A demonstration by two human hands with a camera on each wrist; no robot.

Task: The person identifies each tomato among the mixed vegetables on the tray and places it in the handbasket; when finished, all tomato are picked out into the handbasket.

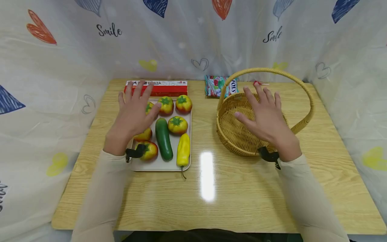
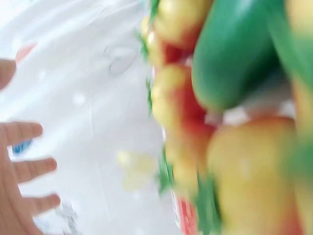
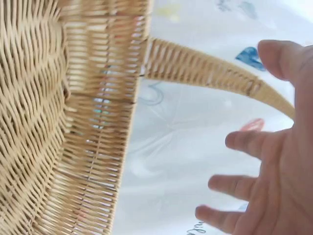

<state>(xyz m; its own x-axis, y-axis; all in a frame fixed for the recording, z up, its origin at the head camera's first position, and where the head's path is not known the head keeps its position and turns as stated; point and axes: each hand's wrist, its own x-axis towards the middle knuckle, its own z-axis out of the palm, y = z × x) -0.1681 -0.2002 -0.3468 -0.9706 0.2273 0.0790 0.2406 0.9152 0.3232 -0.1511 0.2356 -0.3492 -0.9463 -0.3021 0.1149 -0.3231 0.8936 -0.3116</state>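
My left hand point(image 1: 133, 112) hovers over the left part of a white tray point(image 1: 154, 166), fingers spread and holding nothing. On the tray lie several yellow-red fruits with green leafy tops point(image 1: 177, 125), a dark green cucumber point(image 1: 164, 139) and a yellow pepper point(image 1: 183, 151) whose stem hangs over the near rim. Part of the fruit is hidden under the hand. My right hand point(image 1: 267, 119), also spread, is above a wicker basket point(image 1: 234, 134) with a tall arched handle point(image 1: 266, 70). In the right wrist view its fingers hold nothing, beside the basket wall point(image 3: 98, 122).
A red and white pasta box point(image 1: 160, 89) lies behind the tray. A teal snack packet point(image 1: 216, 86) is at the table's back, left of the basket handle. A small red wrapped item point(image 1: 258, 83) sits behind the basket. A patterned curtain point(image 1: 181, 43) encloses the wooden table point(image 1: 169, 201).
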